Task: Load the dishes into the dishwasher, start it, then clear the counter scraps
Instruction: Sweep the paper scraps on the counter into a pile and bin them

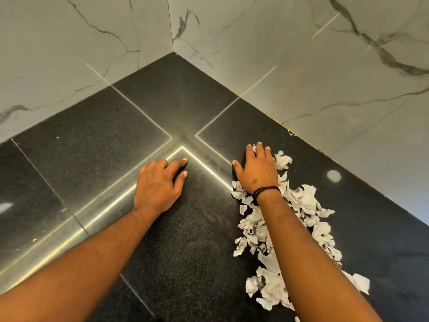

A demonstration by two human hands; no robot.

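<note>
A long heap of torn white paper scraps (306, 205) lies on the black speckled counter (190, 240), right of centre. My right hand (257, 170) lies flat on the far end of the heap, fingers straight and spread, palm down on the scraps. A black band circles that wrist. My left hand (160, 182) rests on the bare counter to the left of the heap, fingers loosely bent, holding nothing. No dishes or dishwasher are in view.
White marble-pattern walls (301, 66) meet in a corner behind the counter. Bright reflected light lines cross the counter surface. A few tiny white specks (35, 240) lie at the left.
</note>
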